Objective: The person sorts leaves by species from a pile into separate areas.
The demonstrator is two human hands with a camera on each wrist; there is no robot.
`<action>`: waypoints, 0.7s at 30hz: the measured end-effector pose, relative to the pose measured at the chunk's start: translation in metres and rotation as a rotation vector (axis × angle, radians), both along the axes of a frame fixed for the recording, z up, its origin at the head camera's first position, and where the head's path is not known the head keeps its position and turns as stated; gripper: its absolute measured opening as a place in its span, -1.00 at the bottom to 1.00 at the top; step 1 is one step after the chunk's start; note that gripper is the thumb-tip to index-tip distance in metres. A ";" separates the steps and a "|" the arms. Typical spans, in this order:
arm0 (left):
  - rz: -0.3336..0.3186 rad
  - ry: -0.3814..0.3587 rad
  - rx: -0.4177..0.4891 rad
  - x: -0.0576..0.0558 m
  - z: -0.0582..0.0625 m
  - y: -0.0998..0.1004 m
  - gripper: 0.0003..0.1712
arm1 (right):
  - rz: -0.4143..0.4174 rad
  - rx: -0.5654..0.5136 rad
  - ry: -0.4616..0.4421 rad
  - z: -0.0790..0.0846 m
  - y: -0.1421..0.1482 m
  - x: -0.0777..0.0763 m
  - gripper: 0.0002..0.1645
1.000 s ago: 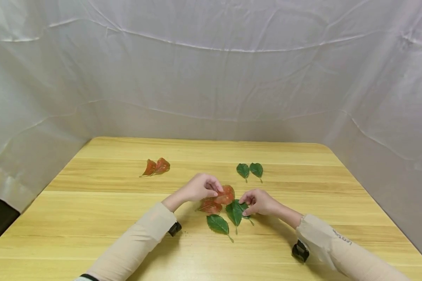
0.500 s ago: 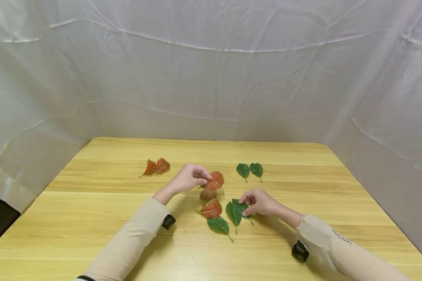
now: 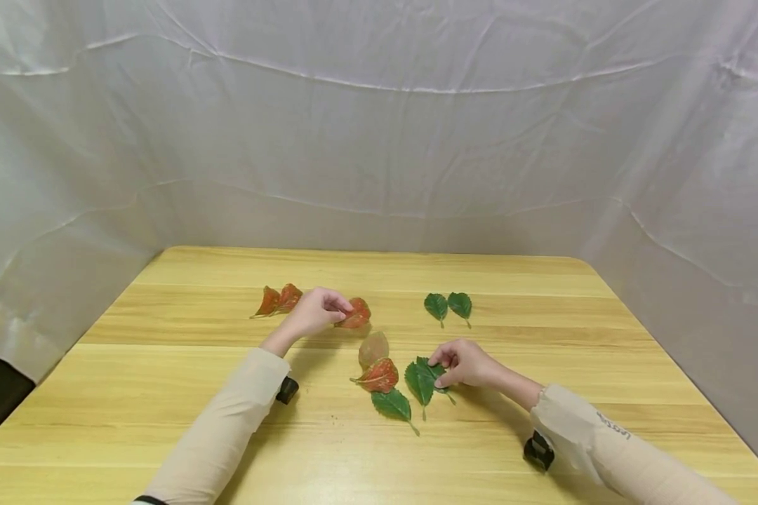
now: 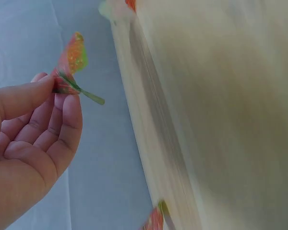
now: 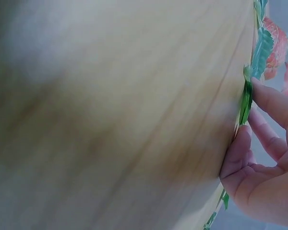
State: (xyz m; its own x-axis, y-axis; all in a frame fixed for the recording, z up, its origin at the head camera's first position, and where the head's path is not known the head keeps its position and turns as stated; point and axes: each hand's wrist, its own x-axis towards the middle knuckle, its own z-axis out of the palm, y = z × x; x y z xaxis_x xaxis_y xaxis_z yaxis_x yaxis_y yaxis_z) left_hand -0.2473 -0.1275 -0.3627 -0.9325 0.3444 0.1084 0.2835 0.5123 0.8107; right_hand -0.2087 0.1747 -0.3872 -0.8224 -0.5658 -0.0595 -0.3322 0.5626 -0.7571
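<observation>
My left hand (image 3: 316, 312) pinches a red leaf (image 3: 356, 313) between thumb and fingers, over the table's middle. In the left wrist view that leaf stands tilted above the fingertips, its green stem pointing right. My right hand (image 3: 467, 362) rests low at the table, thumb and finger gripping a dark green leaf (image 3: 440, 369). Another green leaf (image 3: 419, 383) overlaps it on the left. Between the hands lie a red leaf (image 3: 379, 376), a dull brownish leaf (image 3: 374, 348) behind it and a green leaf (image 3: 391, 404) in front, partly overlapping.
Two red leaves (image 3: 269, 301) lie at the back left, close behind the left wrist. Farther right at the back, two green leaves (image 3: 436, 306) lie side by side. Pale sheeting (image 3: 379, 154) hangs around the wooden table (image 3: 164, 393).
My left hand has lifted a red leaf off the central group and carried it back and left. The brownish leaf under it came into view. The right hand has stayed put.
</observation>
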 end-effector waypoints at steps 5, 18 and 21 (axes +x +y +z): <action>0.045 0.034 -0.038 -0.004 0.001 -0.014 -0.85 | -0.001 0.007 0.003 -0.001 0.000 -0.001 -0.68; 0.138 0.014 -0.097 -0.015 0.003 -0.029 -0.84 | -0.001 0.014 0.018 0.000 0.000 -0.001 -0.68; 0.153 -0.013 -0.107 -0.016 0.001 -0.030 -0.83 | -0.002 0.013 0.014 0.000 0.000 0.000 -0.68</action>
State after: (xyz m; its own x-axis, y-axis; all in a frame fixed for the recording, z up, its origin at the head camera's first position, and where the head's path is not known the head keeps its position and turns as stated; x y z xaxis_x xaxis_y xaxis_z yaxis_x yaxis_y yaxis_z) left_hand -0.2637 -0.1574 -0.3612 -0.9760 0.2075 0.0663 0.1855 0.6321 0.7524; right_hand -0.2091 0.1747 -0.3873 -0.8241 -0.5638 -0.0549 -0.3421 0.5727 -0.7450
